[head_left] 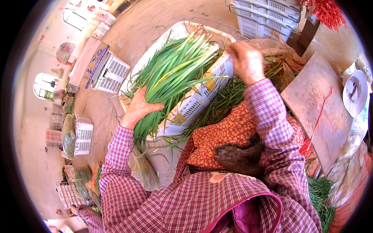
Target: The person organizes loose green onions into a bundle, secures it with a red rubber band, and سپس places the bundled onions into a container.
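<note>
A thick heap of long green Chinese chives (171,73) lies in a white plastic crate (194,104) in front of me, its pale stem ends toward the far right. At the crate's near left end my left hand (139,108) is spread against the leaf tips, thumb apart, its fingers partly hidden by the leaves. By the crate's far right corner is my right hand (245,62), its fingers curled and closed. What they hold, if anything, is hidden. Loose chive leaves (211,105) lie between the crate and my lap.
On my right a brown board (320,105) carries a red string (324,112). Stacked white crates (266,17) stand at the far right, near a bundle of red ties (328,13). A pale hat (354,93) lies beyond the board. More crates (112,73) line the left side.
</note>
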